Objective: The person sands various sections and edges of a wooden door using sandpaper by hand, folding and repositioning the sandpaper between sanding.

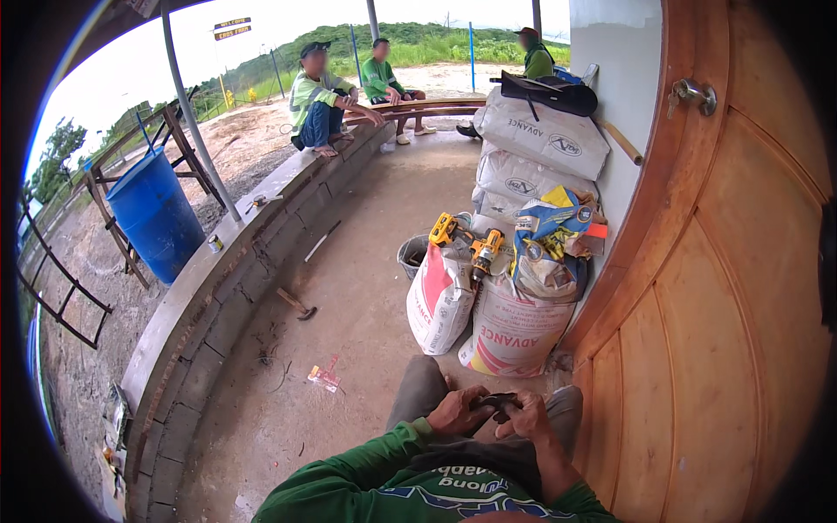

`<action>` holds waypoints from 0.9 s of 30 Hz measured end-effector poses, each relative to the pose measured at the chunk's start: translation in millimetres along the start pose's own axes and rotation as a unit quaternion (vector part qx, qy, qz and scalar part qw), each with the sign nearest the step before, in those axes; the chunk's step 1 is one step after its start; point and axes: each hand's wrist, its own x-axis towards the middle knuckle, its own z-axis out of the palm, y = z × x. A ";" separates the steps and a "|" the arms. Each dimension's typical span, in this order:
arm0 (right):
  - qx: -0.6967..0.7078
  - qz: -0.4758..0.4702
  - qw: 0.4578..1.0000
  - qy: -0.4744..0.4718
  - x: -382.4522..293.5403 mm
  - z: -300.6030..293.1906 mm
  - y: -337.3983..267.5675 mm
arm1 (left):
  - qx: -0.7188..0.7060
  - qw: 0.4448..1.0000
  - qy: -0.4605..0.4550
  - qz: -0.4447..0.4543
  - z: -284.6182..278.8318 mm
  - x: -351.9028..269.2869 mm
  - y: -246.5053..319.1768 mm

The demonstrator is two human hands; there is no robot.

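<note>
Above my lap, a small dark object [499,399] is pinched between my two hands; its exact kind is too small to tell. My left hand [458,413] grips it from the left, fingers curled. From the right, my right hand [528,416] has thumb and fingers on it. Just beyond my knees stand two cement bags [437,307] [520,337]. On them lies a yellow and black cordless drill [485,252] with its chuck pointing down toward me.
At right is a wooden door [713,340] with keys in its knob [696,97]. A hammer [297,304] lies on the concrete floor near a low block wall [222,314]. A bucket [413,255] stands behind the bags. Several people [320,98] sit farther off.
</note>
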 end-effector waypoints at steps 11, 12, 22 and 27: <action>-0.027 0.032 0.999 -0.016 9.0 -3.8 12.1 | -0.048 0.997 0.014 -0.054 -14.0 -1.9 -25.7; -0.029 0.032 0.999 -0.016 10.1 -7.8 15.5 | -0.055 0.996 0.043 -0.063 -18.6 -4.1 -29.9; -0.274 0.081 0.957 0.061 17.8 -47.2 71.0 | -0.202 0.968 0.123 -0.089 -47.9 -16.9 -28.7; -0.471 0.121 0.860 -0.154 32.3 -37.6 105.5 | -0.365 0.920 0.115 -0.078 -29.4 -2.8 -30.7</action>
